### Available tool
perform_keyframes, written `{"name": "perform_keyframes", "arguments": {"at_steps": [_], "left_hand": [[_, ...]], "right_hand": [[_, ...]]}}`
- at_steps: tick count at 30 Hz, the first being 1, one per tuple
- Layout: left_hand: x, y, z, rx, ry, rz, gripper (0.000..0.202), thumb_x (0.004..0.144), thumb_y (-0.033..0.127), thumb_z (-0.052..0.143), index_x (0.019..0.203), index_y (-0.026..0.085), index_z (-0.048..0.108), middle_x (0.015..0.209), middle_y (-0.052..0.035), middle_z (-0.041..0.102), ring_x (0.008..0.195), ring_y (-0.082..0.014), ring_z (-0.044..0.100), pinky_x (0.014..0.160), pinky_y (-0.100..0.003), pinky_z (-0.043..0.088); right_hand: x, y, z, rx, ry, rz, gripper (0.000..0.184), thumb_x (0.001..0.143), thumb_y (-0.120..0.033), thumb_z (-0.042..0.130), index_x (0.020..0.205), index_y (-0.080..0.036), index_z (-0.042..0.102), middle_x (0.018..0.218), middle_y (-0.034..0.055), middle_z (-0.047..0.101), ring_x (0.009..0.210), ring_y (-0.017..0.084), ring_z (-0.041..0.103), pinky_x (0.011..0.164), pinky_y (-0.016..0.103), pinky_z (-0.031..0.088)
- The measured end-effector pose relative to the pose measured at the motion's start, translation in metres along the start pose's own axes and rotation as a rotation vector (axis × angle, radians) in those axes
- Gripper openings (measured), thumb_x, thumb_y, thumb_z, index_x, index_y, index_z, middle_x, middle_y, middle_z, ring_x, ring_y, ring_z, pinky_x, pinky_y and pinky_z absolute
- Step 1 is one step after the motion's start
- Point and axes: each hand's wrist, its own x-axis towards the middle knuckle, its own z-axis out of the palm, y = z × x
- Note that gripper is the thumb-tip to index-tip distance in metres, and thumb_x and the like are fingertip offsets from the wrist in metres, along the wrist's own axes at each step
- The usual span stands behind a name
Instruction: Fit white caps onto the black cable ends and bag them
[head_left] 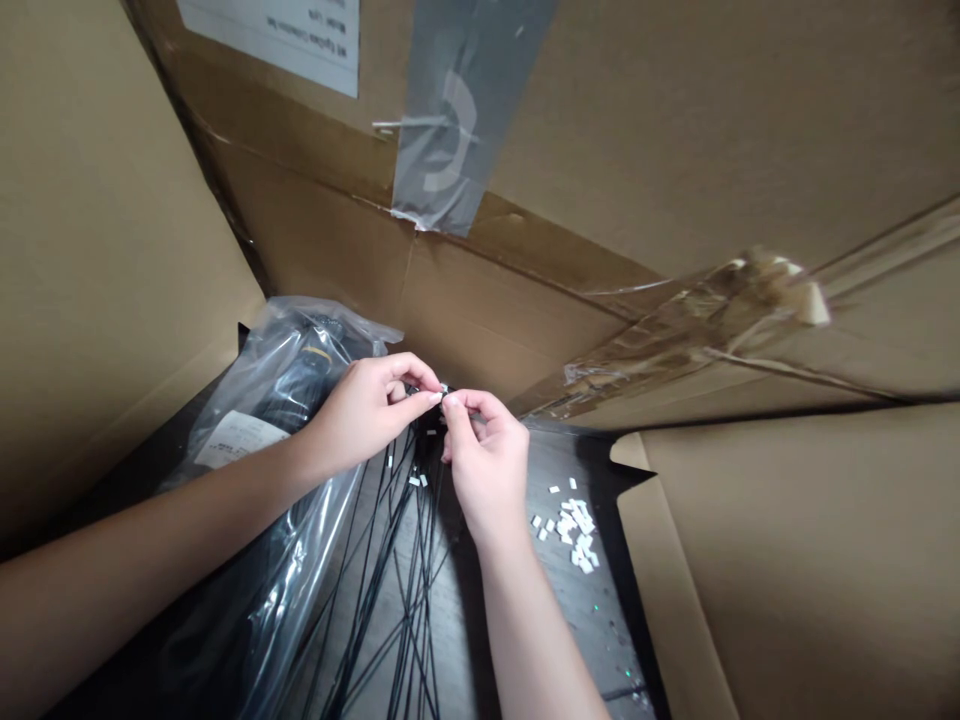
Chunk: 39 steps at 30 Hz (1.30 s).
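My left hand comes in from the left with thumb and index finger pinched together. Between its fingertips and those of my right hand shows a tiny white connector. My right thumb and index finger are pinched against its near side; a dark wire end seems to be there, mostly hidden by the fingers. Below both hands, thin black wires fan out across the grey table, a few with white connectors near their far ends. Right of my right hand lies a loose pile of small white pieces.
A clear plastic bag of black wires, with a white label, lies under my left forearm. Cardboard walls close in: a taped box behind, a panel at left and a flap at right.
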Motion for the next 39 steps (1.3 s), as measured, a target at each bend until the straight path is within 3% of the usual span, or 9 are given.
{"name": "perform_keyframes", "arguments": {"at_steps": [10,15,21,31,39], "left_hand": [[0.001,0.001,0.000,-0.044,-0.002,-0.045,0.010,0.082,0.023,0.067,0.084,0.014,0.068,0.076,0.0006,0.067,0.051,-0.0048,0.044,0.050,-0.020,0.035],[0.003,-0.002,0.000,-0.127,0.013,-0.042,0.017,0.083,0.026,0.067,0.095,0.015,0.067,0.088,-0.0033,0.070,0.066,-0.0096,0.060,0.061,-0.021,0.045],[0.005,-0.004,0.000,-0.178,-0.010,-0.044,0.017,0.082,0.026,0.067,0.094,0.014,0.067,0.089,-0.0045,0.071,0.073,-0.0118,0.064,0.067,-0.023,0.049],[0.003,-0.002,-0.001,-0.126,-0.053,-0.055,0.011,0.084,0.025,0.065,0.087,0.014,0.068,0.078,-0.0003,0.067,0.057,-0.0075,0.051,0.054,-0.021,0.039],[0.005,-0.001,0.001,-0.196,-0.075,-0.010,0.009,0.085,0.022,0.063,0.090,0.015,0.066,0.086,-0.0014,0.069,0.069,-0.0097,0.060,0.064,-0.021,0.046]], "right_hand": [[-0.001,-0.001,0.003,0.063,-0.015,0.027,0.025,0.079,-0.042,0.066,0.077,-0.016,0.064,0.055,-0.0041,0.052,0.048,0.010,0.043,0.048,0.023,0.037],[0.000,-0.004,0.004,0.144,0.004,0.060,0.026,0.076,-0.041,0.069,0.076,-0.016,0.064,0.054,-0.0051,0.052,0.042,0.008,0.042,0.042,0.022,0.034],[0.001,-0.008,0.001,0.173,0.001,0.075,0.025,0.074,-0.039,0.071,0.079,-0.015,0.066,0.059,-0.0043,0.057,0.039,0.006,0.043,0.039,0.021,0.038],[0.003,-0.006,-0.006,0.139,0.017,0.030,0.023,0.073,-0.036,0.073,0.077,-0.014,0.070,0.062,-0.0016,0.060,0.044,0.007,0.047,0.041,0.021,0.041],[0.007,-0.005,-0.006,0.229,0.015,0.086,0.022,0.069,-0.035,0.075,0.076,-0.015,0.069,0.060,-0.0017,0.062,0.048,0.009,0.053,0.043,0.022,0.050]]}}
